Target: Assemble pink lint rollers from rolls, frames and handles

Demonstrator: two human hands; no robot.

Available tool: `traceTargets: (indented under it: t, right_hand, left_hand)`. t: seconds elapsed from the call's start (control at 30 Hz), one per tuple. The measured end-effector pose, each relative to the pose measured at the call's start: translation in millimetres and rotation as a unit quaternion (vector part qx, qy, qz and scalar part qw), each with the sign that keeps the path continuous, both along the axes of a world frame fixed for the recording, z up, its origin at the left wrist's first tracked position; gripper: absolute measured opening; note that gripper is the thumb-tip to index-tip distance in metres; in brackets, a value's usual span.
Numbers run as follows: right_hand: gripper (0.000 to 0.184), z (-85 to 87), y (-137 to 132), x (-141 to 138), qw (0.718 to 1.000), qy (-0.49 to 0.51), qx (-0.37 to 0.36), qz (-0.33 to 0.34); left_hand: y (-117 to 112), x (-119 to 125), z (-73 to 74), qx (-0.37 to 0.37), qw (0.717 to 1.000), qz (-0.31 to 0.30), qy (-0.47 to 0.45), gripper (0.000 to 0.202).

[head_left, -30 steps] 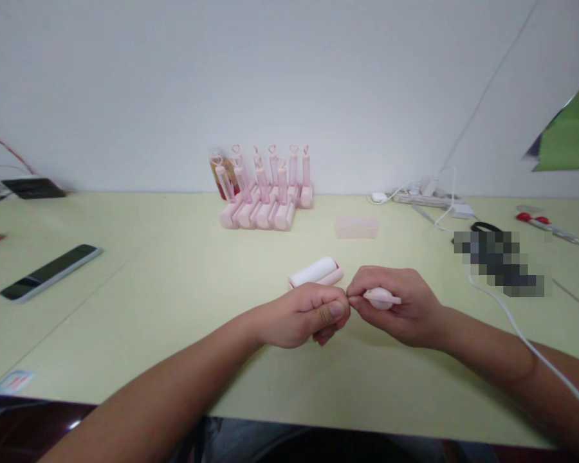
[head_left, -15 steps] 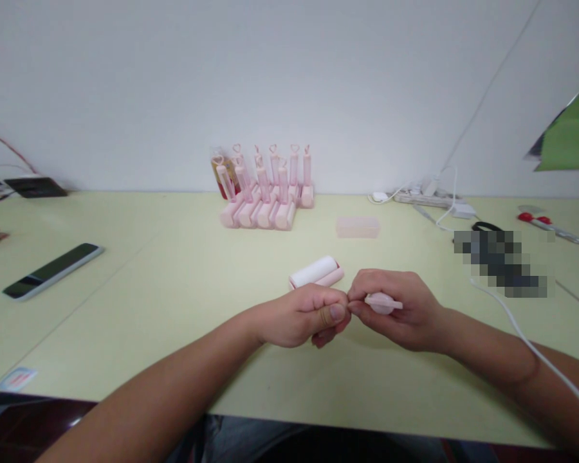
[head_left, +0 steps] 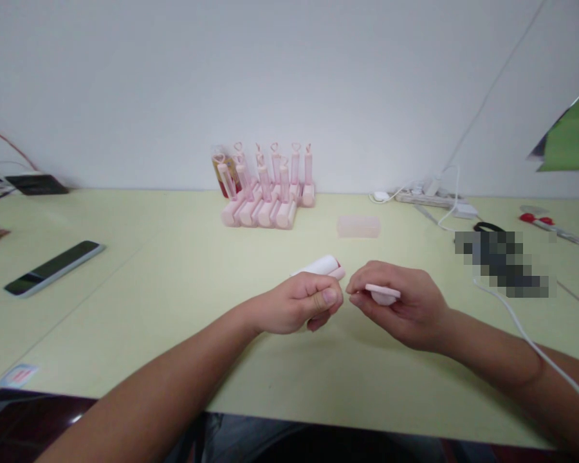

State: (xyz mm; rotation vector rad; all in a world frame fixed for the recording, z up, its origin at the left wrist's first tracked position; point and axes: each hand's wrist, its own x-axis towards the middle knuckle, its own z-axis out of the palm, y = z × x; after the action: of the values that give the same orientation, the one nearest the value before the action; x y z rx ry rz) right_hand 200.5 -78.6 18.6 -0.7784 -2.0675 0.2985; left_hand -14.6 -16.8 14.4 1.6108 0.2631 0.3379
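My left hand [head_left: 302,303] is closed, thumb pressed on the curled fingers; what it may hold is hidden. Close on its right, my right hand [head_left: 410,305] grips a small pale pink plastic piece [head_left: 383,294] with a flat rim and a rounded side. A narrow gap separates the fingertips of both hands. Behind the left hand lies a white roll [head_left: 321,265] with a pink part along it, partly covered by the hand. Farther back sits a translucent pink box [head_left: 358,226].
Several pink pieces [head_left: 265,215] with upright stems and loop tops stand by the wall, beside a yellow-red packet [head_left: 226,175]. A phone [head_left: 55,269] lies left. A power strip [head_left: 427,198], white cable [head_left: 511,318] and blurred dark object [head_left: 502,263] are right.
My hands have drawn slightly apart; the left moved a little up and left. The pink piece in my right hand has tilted, so its flat rim shows on top.
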Motion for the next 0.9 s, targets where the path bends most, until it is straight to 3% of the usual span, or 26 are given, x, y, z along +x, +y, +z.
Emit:
traceTargets:
  t: [0.23, 0.6, 0.9]
  right_hand:
    - [0.01, -0.8, -1.0, -2.9, 0.999, -0.02, -0.007, -0.05]
    - [0.007, -0.4, -0.4, -3.0, 0.996, -0.052, -0.027, -0.065]
    - [0.016, -4.5, -0.7, -3.4, 0.995, -0.052, -0.053, -0.059]
  left_hand:
    - [-0.4, -0.5, -0.2, 0.067, 0.997, 0.009, 0.038, 0.041]
    - [2.4, -2.2, 0.2, 0.189, 0.979, 0.008, 0.078, 0.043]
    - [2.2, 1.4, 0.4, 0.288, 0.955, 0.015, 0.063, 0.037]
